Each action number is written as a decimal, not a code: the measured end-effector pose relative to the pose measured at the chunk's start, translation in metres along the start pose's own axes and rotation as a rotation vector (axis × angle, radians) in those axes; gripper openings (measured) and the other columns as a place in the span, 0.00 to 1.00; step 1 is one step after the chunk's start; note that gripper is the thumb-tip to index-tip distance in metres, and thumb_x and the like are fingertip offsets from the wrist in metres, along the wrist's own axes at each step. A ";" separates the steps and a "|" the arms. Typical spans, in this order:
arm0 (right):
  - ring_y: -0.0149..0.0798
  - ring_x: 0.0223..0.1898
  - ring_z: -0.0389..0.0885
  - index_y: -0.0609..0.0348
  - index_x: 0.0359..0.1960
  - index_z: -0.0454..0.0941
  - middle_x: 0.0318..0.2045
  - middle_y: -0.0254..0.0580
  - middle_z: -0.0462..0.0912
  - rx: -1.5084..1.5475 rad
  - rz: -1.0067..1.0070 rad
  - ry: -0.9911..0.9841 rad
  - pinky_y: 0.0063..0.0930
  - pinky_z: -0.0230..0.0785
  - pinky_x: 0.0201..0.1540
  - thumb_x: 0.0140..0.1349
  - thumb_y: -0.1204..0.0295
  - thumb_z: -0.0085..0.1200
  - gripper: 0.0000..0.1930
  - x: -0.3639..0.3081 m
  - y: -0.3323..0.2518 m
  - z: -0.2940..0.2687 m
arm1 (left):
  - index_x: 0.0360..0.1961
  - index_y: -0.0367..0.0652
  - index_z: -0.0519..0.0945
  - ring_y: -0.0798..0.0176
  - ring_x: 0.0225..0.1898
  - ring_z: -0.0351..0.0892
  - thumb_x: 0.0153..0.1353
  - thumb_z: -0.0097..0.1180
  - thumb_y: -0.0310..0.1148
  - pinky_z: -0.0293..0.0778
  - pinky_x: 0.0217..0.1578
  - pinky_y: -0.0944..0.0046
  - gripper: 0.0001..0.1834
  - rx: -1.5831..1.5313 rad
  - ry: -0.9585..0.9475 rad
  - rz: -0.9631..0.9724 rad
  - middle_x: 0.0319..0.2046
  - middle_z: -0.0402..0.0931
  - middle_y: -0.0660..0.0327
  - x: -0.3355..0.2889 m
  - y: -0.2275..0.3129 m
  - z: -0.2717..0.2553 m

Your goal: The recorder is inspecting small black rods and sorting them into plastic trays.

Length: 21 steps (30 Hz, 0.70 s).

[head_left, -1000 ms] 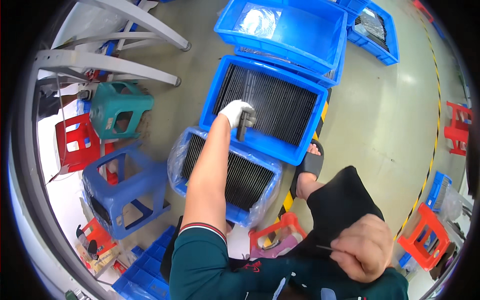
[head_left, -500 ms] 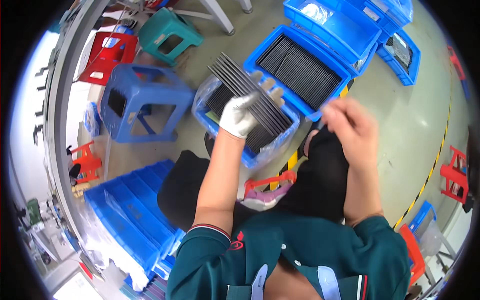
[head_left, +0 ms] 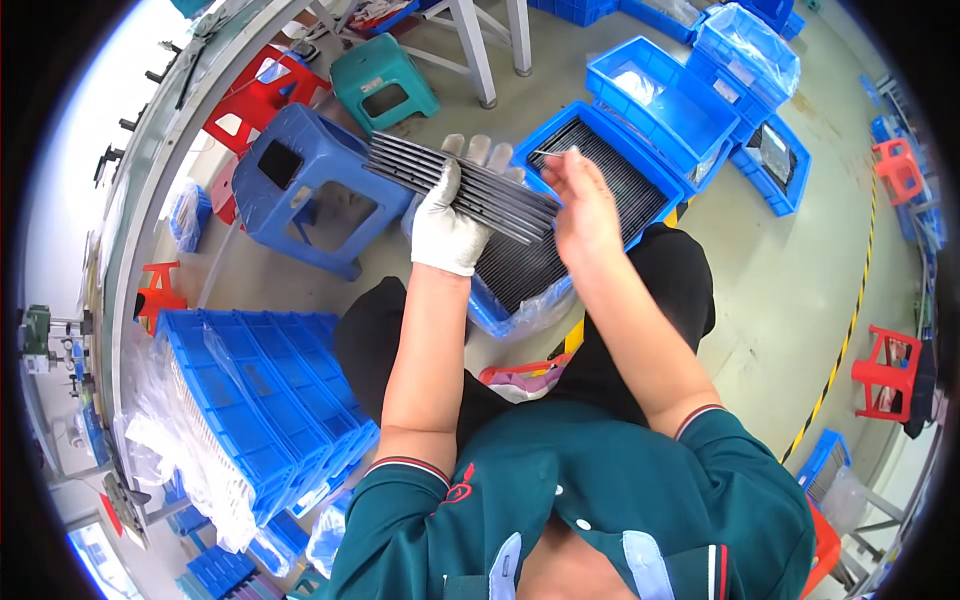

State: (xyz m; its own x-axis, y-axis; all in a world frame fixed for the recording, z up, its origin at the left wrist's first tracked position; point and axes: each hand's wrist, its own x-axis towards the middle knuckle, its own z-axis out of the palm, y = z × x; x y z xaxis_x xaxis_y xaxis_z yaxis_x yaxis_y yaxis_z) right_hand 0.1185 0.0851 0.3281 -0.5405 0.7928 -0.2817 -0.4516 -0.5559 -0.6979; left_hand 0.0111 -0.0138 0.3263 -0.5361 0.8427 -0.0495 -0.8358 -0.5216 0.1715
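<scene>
A bundle of thin black strips [head_left: 505, 203] lies across my left hand [head_left: 447, 232], which wears a white glove. Its thumb presses over the strips and its fingers reach behind them. My bare right hand [head_left: 588, 215] is by the right end of the bundle, fingers bent with the tips close together; whatever they may pinch is hidden. Below the bundle sits a plastic-lined blue bin [head_left: 492, 318] with rows of similar black strips [head_left: 515, 268]. Beyond my right hand, a second blue bin [head_left: 672, 183] also holds packed black strips.
Blue crates [head_left: 650, 85] are stacked at the far right of the bins. A blue stool [head_left: 300, 190] and a green stool [head_left: 385, 80] stand to the left. Large blue crates [head_left: 270, 390] with plastic wrap are near my left leg. A yellow-black line [head_left: 850, 340] crosses the floor at right.
My right hand has moved left from above my right knee to the bundle's right end. The bundle in my left hand has shifted slightly left and lies flatter. The view has turned a little.
</scene>
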 end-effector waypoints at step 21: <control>0.27 0.38 0.78 0.61 0.37 0.80 0.34 0.35 0.83 -0.552 -0.257 -0.431 0.20 0.67 0.42 0.63 0.66 0.55 0.10 0.045 -0.018 0.060 | 0.52 0.49 0.70 0.35 0.58 0.65 0.66 0.44 0.28 0.66 0.54 0.32 0.14 0.143 0.237 0.097 0.56 0.65 0.48 0.003 0.067 0.013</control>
State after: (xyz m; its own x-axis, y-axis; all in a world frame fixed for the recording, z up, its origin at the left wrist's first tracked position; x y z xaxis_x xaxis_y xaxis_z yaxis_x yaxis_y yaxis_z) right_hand 0.0601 0.1156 0.3672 -0.7475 0.6496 0.1387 -0.2407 -0.0702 -0.9681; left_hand -0.0451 -0.0445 0.3503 -0.6394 0.7267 -0.2513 -0.7631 -0.5597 0.3231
